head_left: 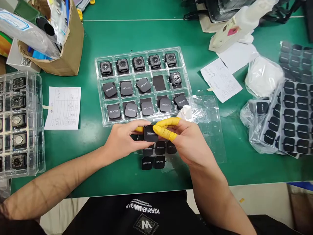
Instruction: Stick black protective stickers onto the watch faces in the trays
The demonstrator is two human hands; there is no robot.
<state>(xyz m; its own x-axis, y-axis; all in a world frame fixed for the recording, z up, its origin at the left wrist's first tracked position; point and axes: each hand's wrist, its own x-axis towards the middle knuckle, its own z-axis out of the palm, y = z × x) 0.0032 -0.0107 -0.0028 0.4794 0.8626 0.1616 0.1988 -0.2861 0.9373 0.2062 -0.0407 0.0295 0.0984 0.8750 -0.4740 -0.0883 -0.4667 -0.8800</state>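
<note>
Green table (117, 34) here, pretty cluttered. The left hand (124, 135) has fingers and thumb closed around a black square (150, 133) marked HiFuture, and the right hand (189, 140) pinches its right edge with yellow-covered fingertips (161, 132). More marked squares (147, 163) lie nearer the person; just beyond the hands sits a clear tray (183, 68) with watches (139, 62).

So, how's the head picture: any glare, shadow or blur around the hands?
Head view: white glints on the clear tray; dark, shadow-like streaks across the left forearm; no strong blur on the left hand or right hand, and large lettering legible on the black piece between them; writing on the left paper slip too small to read.
</note>
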